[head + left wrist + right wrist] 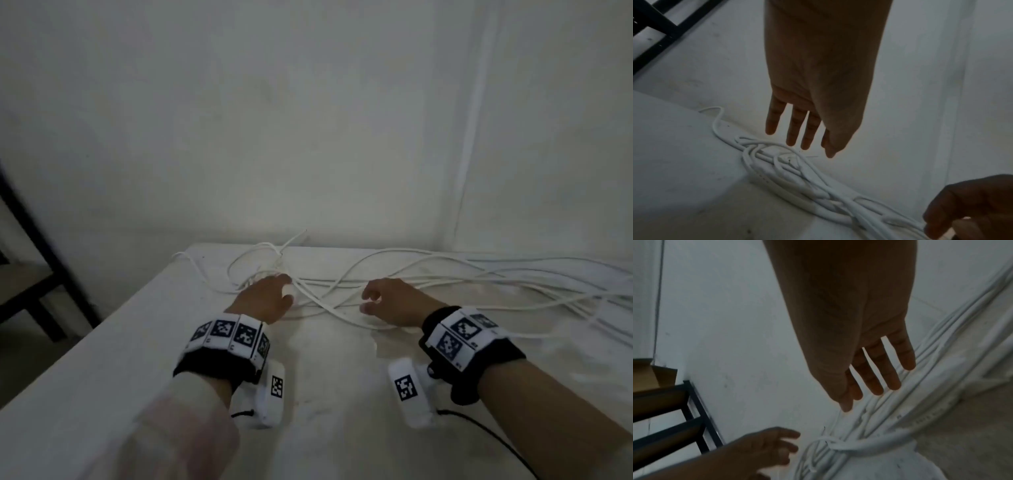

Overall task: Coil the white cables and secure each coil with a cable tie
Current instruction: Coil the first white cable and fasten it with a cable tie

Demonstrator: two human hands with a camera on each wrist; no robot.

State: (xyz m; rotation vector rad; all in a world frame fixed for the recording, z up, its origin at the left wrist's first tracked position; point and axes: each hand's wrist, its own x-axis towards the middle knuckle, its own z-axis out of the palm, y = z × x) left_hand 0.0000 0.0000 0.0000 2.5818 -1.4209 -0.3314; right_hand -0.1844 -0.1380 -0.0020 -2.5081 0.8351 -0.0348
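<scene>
Several white cables [428, 284] lie tangled and uncoiled across the back of a white table [137, 342], running off to the right. My left hand [270, 294] hovers over the tangle's left loops [789, 170], fingers [793, 128] straight and spread, holding nothing. My right hand [387, 298] hovers above the strands in the middle [879, 423], its fingers [875, 378] extended and slightly apart, also empty. No cable tie can be made out in any view.
A white wall [308, 137] rises right behind the table. A black metal shelf frame [41, 246] stands to the left beyond the table edge, with a cardboard box [651, 378] on it. The near part of the tabletop [325, 394] is bare.
</scene>
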